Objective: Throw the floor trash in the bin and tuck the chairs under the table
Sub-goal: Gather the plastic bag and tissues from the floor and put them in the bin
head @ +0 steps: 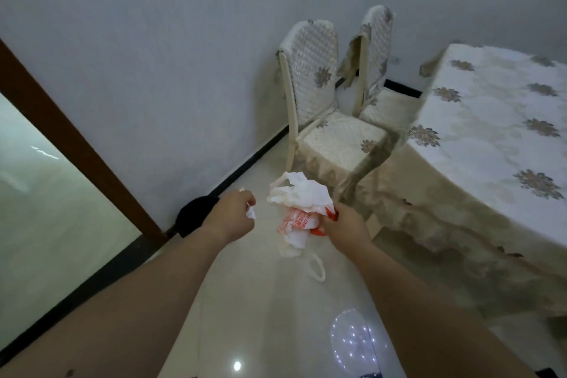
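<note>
Both forearms reach up-frame: right hand [346, 224] fingers clamped on crumpled plastic bag [299, 209], left hand [234, 212] pinching paper scrap [251, 211], held off floor for binning; chairs [334, 120] untucked beside worktop [491, 138].

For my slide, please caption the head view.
Both hands hold crumpled trash; two chairs stand untucked beside the table.

Your two forearms were bare from the near edge of the scene up to the wrists, with no sleeve, watch or band showing on either. A small dark mark sat on your left forearm near the bottom edge. Your left hand [233, 214] and right hand [346, 228] wore no gloves or rings.
</note>
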`<state>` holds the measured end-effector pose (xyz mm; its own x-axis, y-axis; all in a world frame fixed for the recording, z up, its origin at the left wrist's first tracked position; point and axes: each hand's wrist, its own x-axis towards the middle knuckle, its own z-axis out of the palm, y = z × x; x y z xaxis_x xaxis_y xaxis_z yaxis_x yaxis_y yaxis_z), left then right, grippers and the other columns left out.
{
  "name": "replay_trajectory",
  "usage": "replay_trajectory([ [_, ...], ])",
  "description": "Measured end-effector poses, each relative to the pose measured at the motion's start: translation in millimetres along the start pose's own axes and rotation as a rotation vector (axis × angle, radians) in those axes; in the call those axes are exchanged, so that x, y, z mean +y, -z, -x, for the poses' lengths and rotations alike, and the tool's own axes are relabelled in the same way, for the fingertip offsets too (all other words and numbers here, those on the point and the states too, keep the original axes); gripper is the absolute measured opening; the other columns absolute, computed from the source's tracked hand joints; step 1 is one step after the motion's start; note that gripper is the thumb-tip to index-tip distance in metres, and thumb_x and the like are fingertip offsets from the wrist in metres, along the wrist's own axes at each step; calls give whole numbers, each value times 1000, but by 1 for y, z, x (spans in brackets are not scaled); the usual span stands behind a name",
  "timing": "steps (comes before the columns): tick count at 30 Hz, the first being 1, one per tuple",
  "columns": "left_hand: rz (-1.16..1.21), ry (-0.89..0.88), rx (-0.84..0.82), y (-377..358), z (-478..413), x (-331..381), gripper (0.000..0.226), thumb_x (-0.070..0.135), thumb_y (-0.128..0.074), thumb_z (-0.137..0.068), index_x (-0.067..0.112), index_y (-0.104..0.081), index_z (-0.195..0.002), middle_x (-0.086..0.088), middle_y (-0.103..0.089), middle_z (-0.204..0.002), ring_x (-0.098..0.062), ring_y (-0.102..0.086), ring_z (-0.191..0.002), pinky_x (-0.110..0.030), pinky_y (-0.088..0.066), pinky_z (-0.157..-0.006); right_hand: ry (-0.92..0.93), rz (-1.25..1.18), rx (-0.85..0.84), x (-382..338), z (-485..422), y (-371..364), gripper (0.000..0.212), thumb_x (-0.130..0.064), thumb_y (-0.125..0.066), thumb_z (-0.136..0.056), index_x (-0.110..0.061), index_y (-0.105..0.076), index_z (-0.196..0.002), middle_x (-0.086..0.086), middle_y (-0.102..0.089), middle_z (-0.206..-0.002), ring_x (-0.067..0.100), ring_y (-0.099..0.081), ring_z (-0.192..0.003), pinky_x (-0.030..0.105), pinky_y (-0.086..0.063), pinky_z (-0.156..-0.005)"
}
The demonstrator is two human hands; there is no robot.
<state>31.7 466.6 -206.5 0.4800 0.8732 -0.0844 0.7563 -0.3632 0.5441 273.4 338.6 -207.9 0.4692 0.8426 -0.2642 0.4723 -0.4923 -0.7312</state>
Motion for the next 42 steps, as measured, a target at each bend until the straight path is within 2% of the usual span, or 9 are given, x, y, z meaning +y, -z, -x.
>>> replay_trajectory([
  [2, 13, 44, 3, 16, -3, -23, 19, 16, -63, -85, 17, -68, -104, -3, -66, -96, -20, -65, -86, -29, -50, -75, 25, 11, -22, -21, -10, -19, 10, -29, -58, -95, -28, -68, -94, -10, -71, -82, 7, -67, -77, 27, -50, -62],
  [7, -6, 111, 43, 47, -9, -70, 21, 14, -61, -85, 15, -68, -105, -6, -62, -101, -25, -61, -91, -29, -47, -78, 66, 34, -51, -57, -38, -63, 26, -50, -56, -82, -33, -68, -96, -10, -73, -83, 13, -69, -80, 42, -60, -76],
  [11, -27, 165, 57, 66, -16, -102, 20, 13, -63, -86, 15, -67, -105, -8, -60, -104, -26, -60, -91, -30, -49, -77, 95, 31, -104, -91, -55, -90, 10, -30, -59, -89, -27, -69, -89, -6, -73, -79, 14, -69, -74, 41, -61, -74],
  [17, -31, 217, 98, 92, -35, -137, 17, 13, -63, -86, 16, -67, -102, -6, -62, -96, -22, -62, -84, -41, -59, -79, 134, 28, -165, -119, -97, -128, 13, -35, -60, -88, -28, -69, -95, -10, -74, -82, 8, -71, -72, 41, -63, -73],
  [23, -14, 282, 114, 109, -76, -173, 12, 10, -64, -88, 18, -65, -96, -6, -62, -96, -22, -65, -90, -40, -59, -84, 206, 34, -222, -151, -157, -162, 16, -40, -62, -91, -29, -68, -101, -10, -73, -87, 8, -71, -79, 37, -62, -78],
  [27, 2, 318, 140, 115, -107, -190, 20, 11, -66, -88, 18, -66, -107, -4, -63, -103, -20, -64, -92, -38, -59, -87, 201, 55, -243, -167, -190, -177, 18, -37, -62, -95, -22, -66, -103, -5, -72, -91, 11, -70, -81, 35, -60, -78],
  [33, 27, 348, 160, 117, -138, -233, 14, 11, -66, -91, 16, -66, -104, -4, -63, -100, -18, -64, -91, -32, -58, -84, 189, 125, -270, -185, -234, -217, 15, -39, -59, -94, -24, -64, -94, -6, -69, -85, 9, -68, -78, 35, -61, -78],
  [42, 42, 338, 56, 102, -174, -315, 15, 11, -68, -86, 14, -67, -101, -5, -64, -97, -19, -65, -89, -38, -59, -83, 96, 128, -283, -188, -267, -297, 19, -42, -60, -91, -23, -63, -91, -5, -70, -83, 13, -69, -75, 40, -61, -75],
])
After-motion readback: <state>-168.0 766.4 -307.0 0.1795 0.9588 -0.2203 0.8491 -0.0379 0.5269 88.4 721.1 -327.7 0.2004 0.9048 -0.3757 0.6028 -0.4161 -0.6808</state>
